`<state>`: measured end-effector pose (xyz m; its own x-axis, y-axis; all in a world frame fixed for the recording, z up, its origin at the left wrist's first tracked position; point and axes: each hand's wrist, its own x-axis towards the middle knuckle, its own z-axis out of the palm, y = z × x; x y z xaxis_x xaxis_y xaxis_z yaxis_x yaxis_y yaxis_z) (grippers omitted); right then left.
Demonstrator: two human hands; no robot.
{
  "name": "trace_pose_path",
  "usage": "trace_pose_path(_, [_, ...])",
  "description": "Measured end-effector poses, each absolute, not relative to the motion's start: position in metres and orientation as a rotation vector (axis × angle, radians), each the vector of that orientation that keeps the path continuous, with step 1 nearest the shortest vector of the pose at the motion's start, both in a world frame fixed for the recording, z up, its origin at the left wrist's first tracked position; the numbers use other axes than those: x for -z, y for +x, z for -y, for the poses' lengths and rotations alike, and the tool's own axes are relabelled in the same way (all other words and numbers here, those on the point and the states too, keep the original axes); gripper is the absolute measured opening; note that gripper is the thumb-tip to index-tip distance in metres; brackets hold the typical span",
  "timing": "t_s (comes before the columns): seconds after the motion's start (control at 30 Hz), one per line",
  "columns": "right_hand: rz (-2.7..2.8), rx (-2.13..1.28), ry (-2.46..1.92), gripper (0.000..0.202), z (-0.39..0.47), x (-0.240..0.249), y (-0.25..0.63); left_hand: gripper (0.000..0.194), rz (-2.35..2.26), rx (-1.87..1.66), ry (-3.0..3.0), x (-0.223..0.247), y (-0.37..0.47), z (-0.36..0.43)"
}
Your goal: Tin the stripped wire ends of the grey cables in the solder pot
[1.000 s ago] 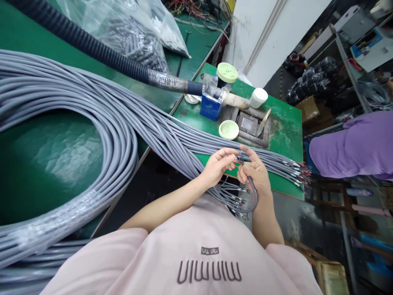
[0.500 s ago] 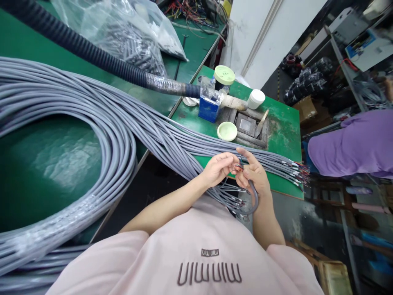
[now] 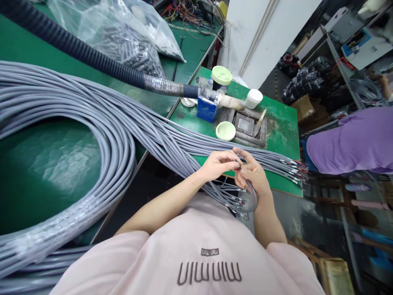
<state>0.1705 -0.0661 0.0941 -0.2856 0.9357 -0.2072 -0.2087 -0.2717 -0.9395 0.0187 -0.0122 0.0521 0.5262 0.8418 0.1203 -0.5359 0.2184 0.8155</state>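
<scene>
A grey cable (image 3: 253, 196) bends up from below into my right hand (image 3: 254, 174), whose fingers are closed around its end. My left hand (image 3: 219, 164) meets it from the left, thumb and forefinger pinched on the thin wires (image 3: 237, 165) at the cable's tip. Fingers cover most of these wires. Below my hands hang more grey cable ends (image 3: 236, 200) with white tags. Just beyond my hands, a thick bundle of grey cables (image 3: 184, 141) runs across the green bench, its stripped coloured wire ends (image 3: 302, 170) at the right.
A solder pot (image 3: 245, 123) with a scraper (image 3: 260, 121) sits on the green bench (image 3: 281, 127). Near it are a pale green lid (image 3: 225, 131), a white jar (image 3: 254, 98) and a black extraction hose (image 3: 101, 57). Coiled cable fills the left. A person in purple (image 3: 353, 139) is at right.
My left thumb and fingertips have closed over the wires, which were more spread and visible before. The right hand keeps its hold on the cable. The view has shifted slightly.
</scene>
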Motion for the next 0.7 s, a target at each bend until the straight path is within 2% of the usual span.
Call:
trace_pose_path(0.13, [1.353, -1.484, -1.429, 0.068, 0.068, -0.120, 0.186, 0.026, -0.564, -1.099, 0.827, -0.052, 0.025, 0.019])
trace_pose_path(0.27, [1.672, -1.091, -1.675, 0.052, 0.067, -0.134, 0.187, 0.025, -0.612, -1.139, 0.751, -0.053, 0.036, 0.027])
trace_pose_path(0.43, [1.668, -0.933, -1.668, 0.043, 0.063, -0.120, 0.172, 0.018, -0.538, -1.088, 0.521, -0.055, 0.047, 0.035])
trace_pose_path(0.57, [1.541, -0.830, -1.547, 0.038, 0.064, -0.104, 0.167, 0.021, -0.449, -0.943, 0.309, -0.053, 0.052, 0.038])
trace_pose_path(0.7, [1.418, -0.709, -1.509, 0.018, 0.067, -0.098, 0.164, 0.020, -0.442, -0.930, 0.297, -0.054, 0.058, 0.042])
